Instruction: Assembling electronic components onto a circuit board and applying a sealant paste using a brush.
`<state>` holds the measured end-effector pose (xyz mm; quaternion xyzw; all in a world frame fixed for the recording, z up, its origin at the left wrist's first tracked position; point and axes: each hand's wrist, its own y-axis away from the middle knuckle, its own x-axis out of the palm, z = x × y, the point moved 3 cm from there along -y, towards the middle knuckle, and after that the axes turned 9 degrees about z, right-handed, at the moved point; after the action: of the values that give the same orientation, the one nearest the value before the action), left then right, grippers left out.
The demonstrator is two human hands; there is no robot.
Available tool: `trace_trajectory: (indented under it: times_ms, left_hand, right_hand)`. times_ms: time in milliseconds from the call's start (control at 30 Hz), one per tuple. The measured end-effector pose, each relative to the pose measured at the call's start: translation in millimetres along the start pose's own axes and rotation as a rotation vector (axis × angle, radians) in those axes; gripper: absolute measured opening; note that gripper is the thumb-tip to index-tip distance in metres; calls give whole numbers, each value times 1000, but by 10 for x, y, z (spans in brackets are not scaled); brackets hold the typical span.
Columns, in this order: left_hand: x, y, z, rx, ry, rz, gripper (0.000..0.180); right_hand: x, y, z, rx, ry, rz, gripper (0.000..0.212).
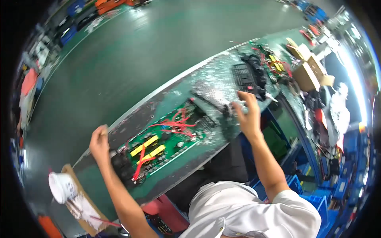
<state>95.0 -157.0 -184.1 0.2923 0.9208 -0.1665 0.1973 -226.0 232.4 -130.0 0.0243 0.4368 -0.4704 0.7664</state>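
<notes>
- finds green circuit board [170, 146] lying on workbench [147, 110], beside shiny wrap [218, 69]
- shows red wires [174, 125] and yellow parts [144, 146] on top of board
- places left hand [100, 143] near black part [122, 163], fingers curled; cannot tell whether gripping anything
- places right hand [249, 117] past board's right end, fingers spread apart

Green on the flat rectangular circuit board [168, 146], bright yellow on the long block-shaped components [144, 145], red on the thin looping wires [174, 126]. Green with dark grey patches across the long flat table [174, 171]; bluish markings on the round white cup [58, 187]. Plain white on the short-sleeved cloth shirt [226, 200].
</notes>
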Motion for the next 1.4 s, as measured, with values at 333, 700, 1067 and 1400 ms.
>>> trace_trajectory:
  times_ms: [333, 700, 1067, 1400]
  left_hand:
    - [45, -54, -161, 17, 96, -9, 16]
    - [3, 27, -137, -164, 14, 62, 18]
    - [33, -107, -291, 117, -116, -83, 19]
    - [207, -69, -227, 149, -253, -144, 24]
  right_hand:
    - [306, 78, -148, 134, -108, -2, 24]
    - [299, 124, -236, 41, -213, 19, 19]
    - [276, -777, 1668, -512, -114, 325, 29]
    - [2331, 1549, 4659, -2159, -219, 881, 38]
